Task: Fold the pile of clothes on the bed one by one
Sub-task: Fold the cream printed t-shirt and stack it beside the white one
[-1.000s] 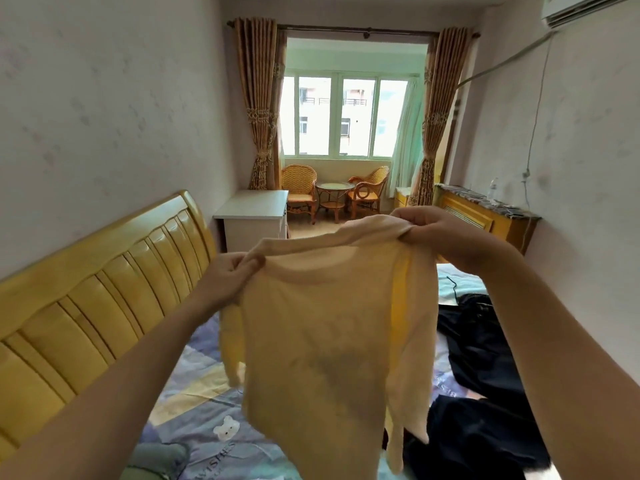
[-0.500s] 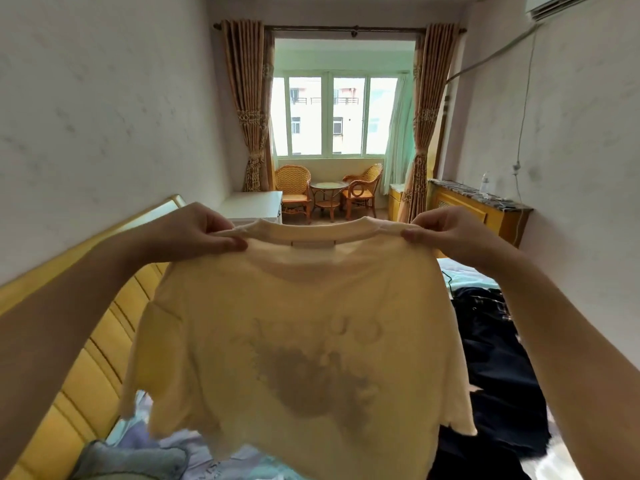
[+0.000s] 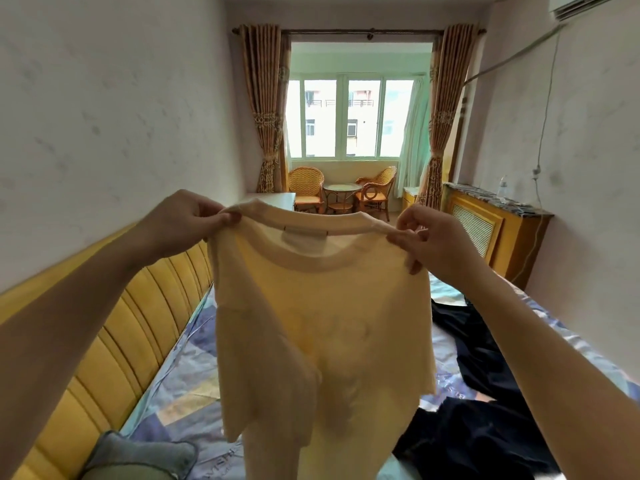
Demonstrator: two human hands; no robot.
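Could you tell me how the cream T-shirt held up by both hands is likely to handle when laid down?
The cream cotton T-shirt hangs limp between left hand and right hand, so it is probably floppy and light. Its sleeve folds inward, so it will likely need smoothing.

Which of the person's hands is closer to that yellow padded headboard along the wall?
The left hand. It pinches the cream T-shirt at one shoulder, just above the headboard. The right hand holds the other shoulder, farther away, over the dark clothes.
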